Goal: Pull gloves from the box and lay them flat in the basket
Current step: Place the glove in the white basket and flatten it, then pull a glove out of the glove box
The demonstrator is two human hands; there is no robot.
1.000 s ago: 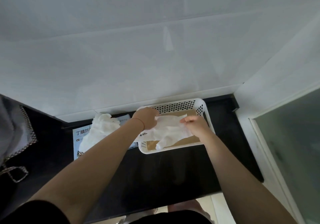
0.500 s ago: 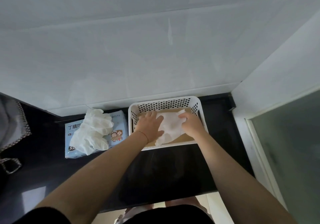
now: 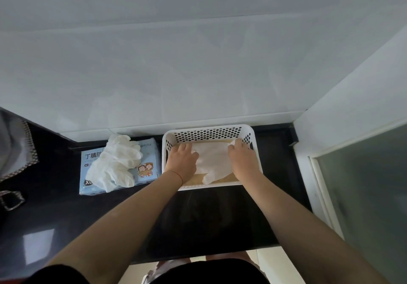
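Compared with a second ago, the glove (image 3: 212, 162) is no longer held above the basket (image 3: 208, 128); it now lies on the basket floor. The left hand (image 3: 182, 159) presses it flat with straight fingers, grip apart. The right hand (image 3: 241, 159) rests on its right edge; whether those fingers pinch it cannot be told. This glove appears nearly placed. On the box (image 3: 149, 167), on the dark surface (image 3: 209, 217), a loose clump of gloves (image 3: 115, 165) remains.
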